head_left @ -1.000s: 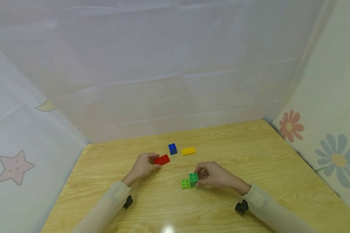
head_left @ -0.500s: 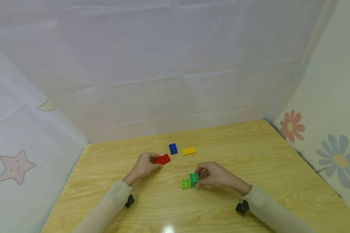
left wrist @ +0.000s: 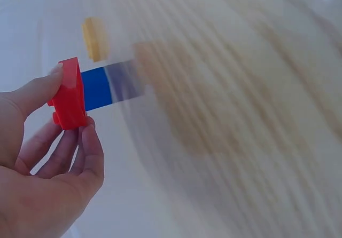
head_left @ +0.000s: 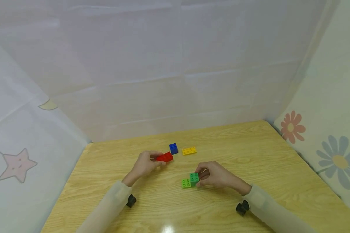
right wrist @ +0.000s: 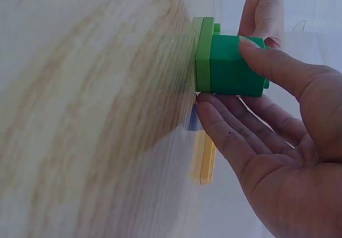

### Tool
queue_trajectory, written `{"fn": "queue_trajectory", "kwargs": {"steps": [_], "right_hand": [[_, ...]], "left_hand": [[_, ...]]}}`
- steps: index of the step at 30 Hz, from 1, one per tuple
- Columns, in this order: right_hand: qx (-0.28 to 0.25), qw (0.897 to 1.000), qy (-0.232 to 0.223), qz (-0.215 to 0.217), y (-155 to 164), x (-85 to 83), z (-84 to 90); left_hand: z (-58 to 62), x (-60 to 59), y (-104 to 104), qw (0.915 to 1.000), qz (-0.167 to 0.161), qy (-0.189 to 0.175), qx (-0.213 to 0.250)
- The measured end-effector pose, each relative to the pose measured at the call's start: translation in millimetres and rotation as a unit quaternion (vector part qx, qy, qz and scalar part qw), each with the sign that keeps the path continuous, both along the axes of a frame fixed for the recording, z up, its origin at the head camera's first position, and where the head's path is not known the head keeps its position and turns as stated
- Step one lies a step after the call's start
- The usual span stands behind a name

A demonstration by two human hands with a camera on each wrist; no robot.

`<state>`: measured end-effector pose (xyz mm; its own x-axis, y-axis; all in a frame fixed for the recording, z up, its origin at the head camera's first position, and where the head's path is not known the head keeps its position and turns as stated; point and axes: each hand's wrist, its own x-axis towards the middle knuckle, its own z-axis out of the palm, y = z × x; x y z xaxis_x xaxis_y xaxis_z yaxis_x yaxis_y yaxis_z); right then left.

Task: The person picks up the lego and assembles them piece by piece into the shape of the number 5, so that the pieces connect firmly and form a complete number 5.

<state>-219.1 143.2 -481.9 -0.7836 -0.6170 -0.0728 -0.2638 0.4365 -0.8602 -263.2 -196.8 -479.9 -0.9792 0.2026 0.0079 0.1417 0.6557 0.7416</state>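
Observation:
My left hand (head_left: 147, 164) pinches a red brick (head_left: 164, 157) between thumb and fingers, lifted a little above the wooden table (head_left: 265, 155); the left wrist view shows the same red brick (left wrist: 69, 94) held at the fingertips. My right hand (head_left: 213, 174) grips a dark green brick (head_left: 193, 178) that sits on a flat light green plate (head_left: 186, 183) on the table. In the right wrist view the thumb rests on the dark green brick (right wrist: 235, 64), with the light green plate (right wrist: 203, 54) under it.
A blue brick (head_left: 173, 148) and a flat yellow plate (head_left: 189, 150) lie just beyond the red brick. White cloth walls with star and flower prints close in the table on three sides.
My left hand has carried the red brick slightly up and to the right, toward the blue brick. The right hand and the green bricks have stayed put.

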Motion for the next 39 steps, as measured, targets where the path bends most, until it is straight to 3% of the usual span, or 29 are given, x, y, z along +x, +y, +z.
{"fn": "queue_trajectory", "kwargs": {"steps": [16, 26, 39], "right_hand": [[-0.007, 1.000, -0.002, -0.005, -1.0, 0.5, 0.0], [-0.015, 1.000, -0.012, -0.006, -0.3, -0.4, -2.0], [-0.015, 1.000, -0.016, -0.005, 0.2, -0.3, -0.6]], "left_hand": [[24.2, 20.5, 20.4, 0.9988, -0.025, -0.004, 0.042], [27.3, 33.2, 35.3, 0.9982, -0.041, 0.008, 0.043], [29.5, 46.0, 54.0, 0.9927, -0.093, 0.032, 0.069]]}}
